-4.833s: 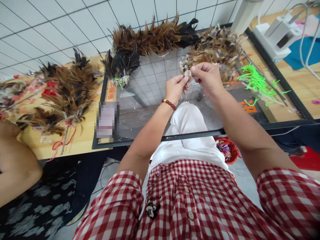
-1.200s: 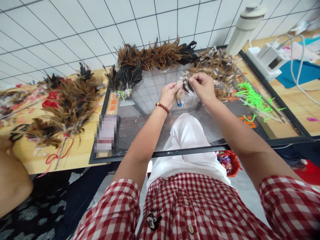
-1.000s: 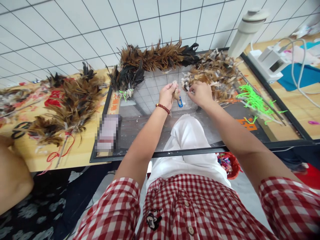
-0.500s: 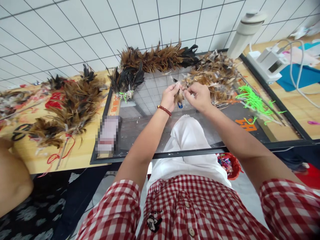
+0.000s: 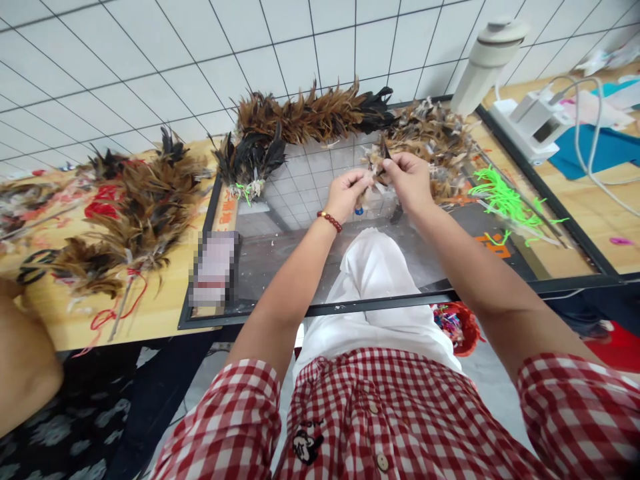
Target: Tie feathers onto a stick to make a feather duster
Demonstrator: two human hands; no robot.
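Note:
My left hand [image 5: 347,193], with a red bead bracelet at its wrist, pinches a small tuft of brown and white feathers [image 5: 371,195] over the glass panel. Close beside it on the right, my right hand [image 5: 411,179] has thumb and fingers closed on a dark feather [image 5: 385,150]. A small blue object [image 5: 359,211] shows just below the fingers. Behind my right hand lies a pile of loose brown feathers [image 5: 440,143]. A long brown and black feather bundle [image 5: 310,115] rests along the back of the panel.
Left of the panel lie more feathers [image 5: 150,193] with red string. A phone [image 5: 215,267] is at the panel's left edge. Green strings [image 5: 500,199], a power strip [image 5: 525,137] and a bottle [image 5: 487,67] stand right. Another person's arm [image 5: 25,360] is at far left.
My right hand has moved slightly right and up, and a dark feather now shows in its fingers. My left hand has shifted slightly right and down.

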